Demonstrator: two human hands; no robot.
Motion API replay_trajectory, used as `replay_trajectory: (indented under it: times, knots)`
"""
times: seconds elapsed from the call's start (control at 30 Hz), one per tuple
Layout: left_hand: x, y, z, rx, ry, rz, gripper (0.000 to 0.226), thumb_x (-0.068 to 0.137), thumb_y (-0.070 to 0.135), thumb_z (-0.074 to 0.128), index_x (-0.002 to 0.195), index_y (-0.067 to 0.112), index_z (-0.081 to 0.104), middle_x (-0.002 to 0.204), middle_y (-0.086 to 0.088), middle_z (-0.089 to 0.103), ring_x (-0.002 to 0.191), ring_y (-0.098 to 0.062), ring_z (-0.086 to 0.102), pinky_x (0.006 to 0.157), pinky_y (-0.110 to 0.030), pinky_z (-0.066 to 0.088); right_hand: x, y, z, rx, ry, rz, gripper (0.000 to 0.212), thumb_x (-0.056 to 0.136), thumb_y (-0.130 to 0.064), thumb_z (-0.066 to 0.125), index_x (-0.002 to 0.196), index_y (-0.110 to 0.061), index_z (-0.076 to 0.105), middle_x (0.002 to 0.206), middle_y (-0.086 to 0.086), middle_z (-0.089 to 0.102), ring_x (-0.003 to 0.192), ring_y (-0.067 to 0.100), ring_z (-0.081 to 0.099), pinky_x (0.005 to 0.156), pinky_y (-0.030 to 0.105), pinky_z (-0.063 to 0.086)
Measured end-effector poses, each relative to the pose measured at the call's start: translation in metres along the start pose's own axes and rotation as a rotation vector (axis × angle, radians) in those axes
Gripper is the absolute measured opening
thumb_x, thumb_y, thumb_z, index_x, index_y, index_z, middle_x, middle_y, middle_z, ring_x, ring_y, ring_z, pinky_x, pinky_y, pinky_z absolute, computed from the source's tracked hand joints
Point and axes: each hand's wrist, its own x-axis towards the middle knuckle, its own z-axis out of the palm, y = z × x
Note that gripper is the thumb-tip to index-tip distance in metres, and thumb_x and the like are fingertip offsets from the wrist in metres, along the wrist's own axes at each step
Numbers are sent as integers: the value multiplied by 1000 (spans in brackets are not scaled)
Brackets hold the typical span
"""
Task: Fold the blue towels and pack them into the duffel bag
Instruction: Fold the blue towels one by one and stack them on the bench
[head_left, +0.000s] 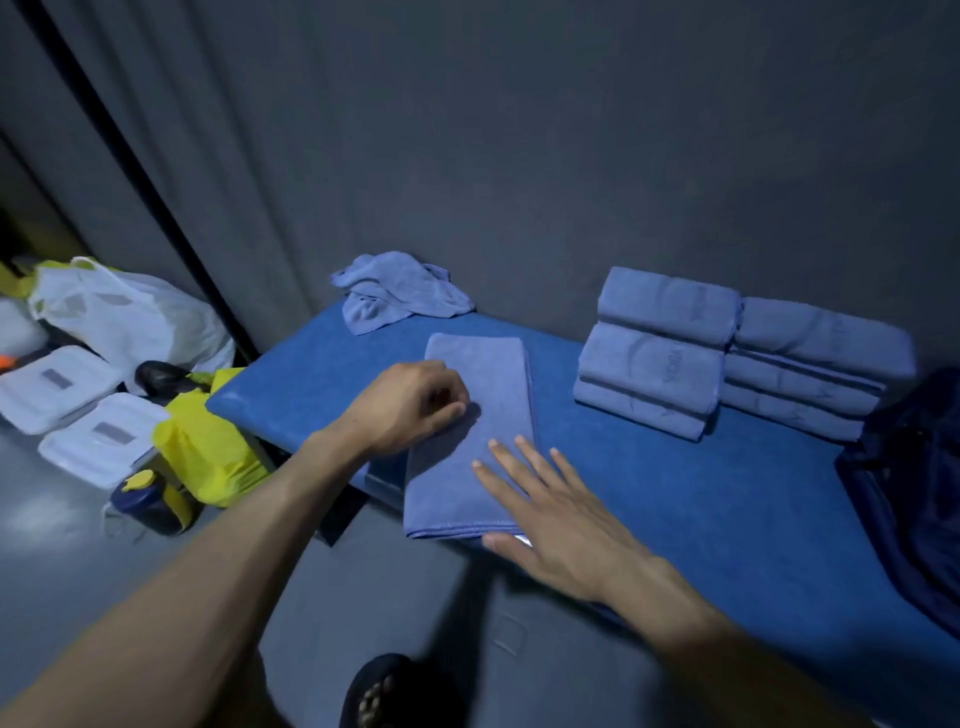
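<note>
While my right hand (558, 512) lies flat, fingers apart, and left hand (410, 408) pinches its edge, the towel (470, 441) sits folded mid-frame on the blue table (675, 493), grey wall (519, 156) behind.

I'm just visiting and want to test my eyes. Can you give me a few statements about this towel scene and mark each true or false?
1. Both hands rest on the half-folded towel. True: the left hand is at its left edge and the right hand lies flat near its front end.
2. A crumpled towel lies at the back of the table. True.
3. The folded towels sit in one single stack. False: there are two stacks side by side.
4. The duffel bag is at the table's left end. False: it is at the right edge.
5. The right hand is clenched in a fist. False: its fingers are spread flat.
</note>
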Motion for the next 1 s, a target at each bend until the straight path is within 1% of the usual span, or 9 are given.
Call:
replay_trajectory:
  times: [0.07, 0.13, 0.23, 0.3, 0.43, 0.53, 0.77, 0.83, 1.0]
  knots:
    - [-29, 6, -5, -44, -50, 47, 29, 87, 51, 67, 104, 28, 72, 100, 9, 65, 88, -8, 60, 81, -37, 53, -2, -1, 7, -21, 10, 12, 76, 102, -63, 26, 163, -30, -4, 169, -7, -16, 155, 21, -23, 125, 45, -11]
    - [-56, 13, 0, 24, -124, 117, 60, 80, 67, 71, 128, 33, 64, 120, 7, 57, 107, -11, 54, 96, -29, 46, -4, -4, 14, -59, 64, 30, 80, 98, -66, 27, 164, -28, 3, 171, -4, -8, 157, 25, -13, 126, 47, -2]
    - [-86, 20, 24, 300, -267, 96, 116, 64, 82, 68, 159, 31, 25, 158, 0, 33, 142, -24, 32, 117, -41, 31, -7, -10, 21, -95, 136, 69, 80, 94, -64, 32, 162, -21, 24, 170, 2, 17, 156, 30, 14, 124, 50, 19]
    - [-98, 25, 44, 489, -265, 74, 129, 63, 74, 74, 163, 24, 9, 166, -7, 24, 150, -32, 25, 122, -50, 27, -8, -14, 22, -105, 154, 92, 80, 93, -62, 34, 160, -17, 30, 167, 3, 25, 154, 31, 23, 121, 50, 25]
    - [-104, 32, 67, 664, -102, 77, 112, 72, 32, 83, 161, 10, 18, 163, -14, 33, 147, -40, 37, 115, -52, 40, -10, -22, 21, -89, 167, 130, 81, 93, -60, 31, 160, -14, 29, 168, 3, 24, 156, 28, 18, 123, 48, 19]
    - [-105, 29, 64, 695, -70, 138, 103, 80, 21, 75, 162, 9, 14, 165, -16, 28, 148, -41, 34, 115, -52, 40, -12, -26, 21, -96, 184, 160, 79, 94, -60, 32, 158, -14, 34, 166, 4, 29, 154, 28, 23, 123, 50, 25]
    - [-113, 24, 45, 658, -62, 232, 89, 86, 28, 73, 161, 20, 26, 163, -5, 36, 146, -30, 43, 114, -44, 40, -13, -29, 21, -49, 189, 167, 81, 94, -61, 23, 161, -16, 27, 169, 2, 20, 157, 26, 13, 126, 48, 14]
    - [-115, 22, 39, 576, -59, 258, 74, 97, 36, 60, 161, 28, 25, 164, -1, 36, 146, -27, 42, 116, -42, 38, -12, -30, 21, -38, 205, 163, 81, 93, -61, 25, 160, -17, 28, 169, 2, 21, 157, 27, 16, 126, 48, 16]
    - [-113, 15, 23, 270, -184, 236, 55, 110, 47, 31, 161, 44, 11, 169, 12, 20, 155, -14, 21, 125, -36, 22, -10, -24, 18, -20, 324, 74, 65, 88, -50, 49, 144, -16, 56, 151, 3, 53, 142, 26, 48, 117, 49, 38]
